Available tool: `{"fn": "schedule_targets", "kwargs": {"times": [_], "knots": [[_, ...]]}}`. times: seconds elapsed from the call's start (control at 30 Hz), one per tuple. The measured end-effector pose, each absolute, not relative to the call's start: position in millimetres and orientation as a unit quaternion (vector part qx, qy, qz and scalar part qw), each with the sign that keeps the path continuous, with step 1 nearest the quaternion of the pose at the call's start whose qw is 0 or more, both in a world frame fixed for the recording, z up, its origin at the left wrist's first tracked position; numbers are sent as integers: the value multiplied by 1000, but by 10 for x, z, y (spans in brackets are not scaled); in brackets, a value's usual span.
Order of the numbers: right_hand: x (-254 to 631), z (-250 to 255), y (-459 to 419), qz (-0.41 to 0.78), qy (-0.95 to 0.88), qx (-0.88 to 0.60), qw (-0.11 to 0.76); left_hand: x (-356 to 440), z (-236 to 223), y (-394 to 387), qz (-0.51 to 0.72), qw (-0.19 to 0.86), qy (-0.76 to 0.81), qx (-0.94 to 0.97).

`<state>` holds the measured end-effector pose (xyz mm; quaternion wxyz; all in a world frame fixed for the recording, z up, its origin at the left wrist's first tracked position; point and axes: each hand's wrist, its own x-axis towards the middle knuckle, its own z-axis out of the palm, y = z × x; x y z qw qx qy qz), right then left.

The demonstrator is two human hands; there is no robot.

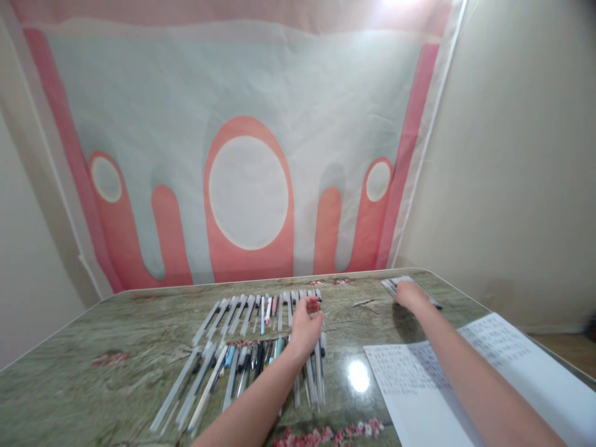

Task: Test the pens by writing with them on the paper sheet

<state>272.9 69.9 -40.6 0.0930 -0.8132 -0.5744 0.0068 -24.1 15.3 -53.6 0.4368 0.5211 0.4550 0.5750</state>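
Observation:
Two rows of pens lie on the table: a far row (254, 310) and a near row (233, 372), several pens in each. My left hand (305, 323) hovers over the right end of the far row, fingers curled around a pen there. My right hand (410, 295) reaches to the far right of the table and rests on a small bundle of pens (395, 284), its fingers bent over them. An open notebook (465, 372) with handwriting lies under my right forearm.
The table (116, 347) has a greenish marbled top with pink flower prints and a rounded far right corner. A pink and pale blue cloth backdrop (246, 155) hangs behind it. A plain wall stands to the right.

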Motion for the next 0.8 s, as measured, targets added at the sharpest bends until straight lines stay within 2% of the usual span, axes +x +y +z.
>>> {"fn": "schedule_targets", "kwargs": {"times": [0.27,0.53,0.63,0.73,0.8], "knots": [[2837,-493,783,24,-534,-844,45,-228,-503,140,587,464,443,494],[2444,-295,714,10,-619,-781,80,-365,-447,271,619,441,438,481],[1982,-302,649,20,-709,-695,118,-428,-440,332,623,455,451,450],[1500,-395,524,2,-850,-476,225,-451,-448,350,624,461,456,436],[1267,-483,435,-16,-897,-368,245,-447,-451,342,627,461,453,435]]}}
